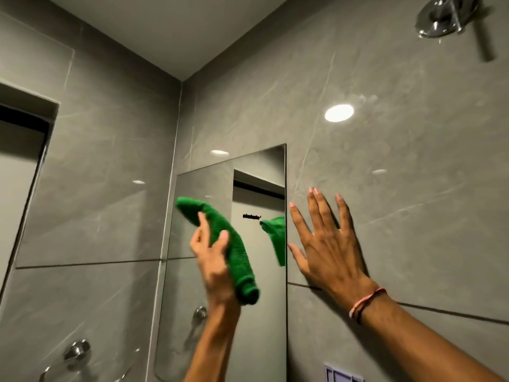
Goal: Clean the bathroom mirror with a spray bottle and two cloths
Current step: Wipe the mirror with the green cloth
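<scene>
A tall narrow mirror (259, 321) hangs on the grey tiled wall, next to the corner. My left hand (212, 260) grips a folded green cloth (234, 244) and holds it against the mirror's upper half. A green reflection of the cloth shows at the mirror's right edge. My right hand (327, 244) rests flat on the tile just right of the mirror, fingers spread, a pink thread band on the wrist. No spray bottle or second cloth is in view.
A chrome shower head (443, 17) juts from the wall at top right. A chrome valve (77, 351) sits low on the left wall. A recessed opening (19, 161) lies at far left. A purple-framed fitting (341, 374) shows at the bottom edge.
</scene>
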### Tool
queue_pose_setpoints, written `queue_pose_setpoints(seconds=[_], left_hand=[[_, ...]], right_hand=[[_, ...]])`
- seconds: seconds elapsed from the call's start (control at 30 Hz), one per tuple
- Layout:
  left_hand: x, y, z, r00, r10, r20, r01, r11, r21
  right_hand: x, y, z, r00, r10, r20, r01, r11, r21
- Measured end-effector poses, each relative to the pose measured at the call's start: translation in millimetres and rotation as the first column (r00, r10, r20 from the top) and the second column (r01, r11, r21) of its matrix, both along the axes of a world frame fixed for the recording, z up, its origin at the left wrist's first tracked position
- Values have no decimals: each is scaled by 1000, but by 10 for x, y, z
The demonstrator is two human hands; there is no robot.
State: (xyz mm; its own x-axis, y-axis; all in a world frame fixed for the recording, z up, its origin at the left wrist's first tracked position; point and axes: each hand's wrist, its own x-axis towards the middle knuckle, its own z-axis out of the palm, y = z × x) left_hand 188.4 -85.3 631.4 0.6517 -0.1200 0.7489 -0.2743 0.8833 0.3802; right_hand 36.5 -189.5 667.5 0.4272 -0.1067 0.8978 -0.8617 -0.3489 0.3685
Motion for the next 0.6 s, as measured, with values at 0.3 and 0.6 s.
queue_pose_setpoints(seconds=[0.3, 0.6], left_hand=[[275, -1225, 547, 465, 544, 698, -714, 697, -67], [1605, -1335, 1777, 591, 596, 544, -739, 671, 69]], right_hand=[[131, -189, 9, 996, -73, 55, 77, 994, -75], [343, -272, 15, 988, -76, 133, 99, 979, -178]])
